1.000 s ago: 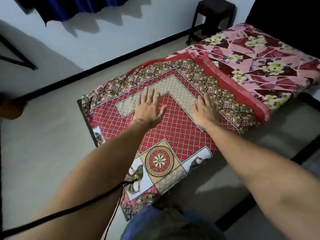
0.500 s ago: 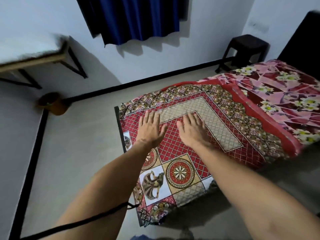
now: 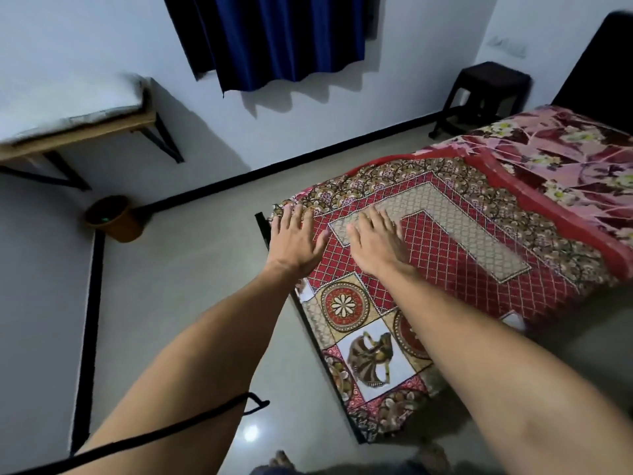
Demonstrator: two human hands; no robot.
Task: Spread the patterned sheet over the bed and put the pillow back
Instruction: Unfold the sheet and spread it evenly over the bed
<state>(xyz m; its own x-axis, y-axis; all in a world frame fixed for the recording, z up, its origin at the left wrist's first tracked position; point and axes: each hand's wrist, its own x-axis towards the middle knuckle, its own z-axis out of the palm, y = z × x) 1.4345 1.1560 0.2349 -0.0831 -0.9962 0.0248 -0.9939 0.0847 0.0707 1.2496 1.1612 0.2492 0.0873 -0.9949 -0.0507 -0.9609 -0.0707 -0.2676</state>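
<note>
A red patterned sheet (image 3: 455, 248) with a lattice centre, floral border and elephant squares covers the near end of the low bed. Its far edge ends in a red fold, beyond which the pink flowered cover (image 3: 561, 156) shows. My left hand (image 3: 294, 240) lies flat, fingers spread, on the sheet's far left corner. Just to the right of it, my right hand (image 3: 375, 240) presses flat on the beige band. Neither hand grips the cloth. No pillow is in view.
A black bed frame edge (image 3: 263, 228) runs along the sheet's left side. A brown bin (image 3: 114, 217) stands by the wall, below a wall-mounted shelf (image 3: 75, 128). A dark stool (image 3: 486, 94) stands near the bed's far side. A blue curtain (image 3: 274, 36) hangs above. My feet (image 3: 281, 462) stand on grey floor.
Both hands have slid leftward and farther across the sheet toward its left corner, staying flat. The view has swung left, bringing the shelf and bin into sight.
</note>
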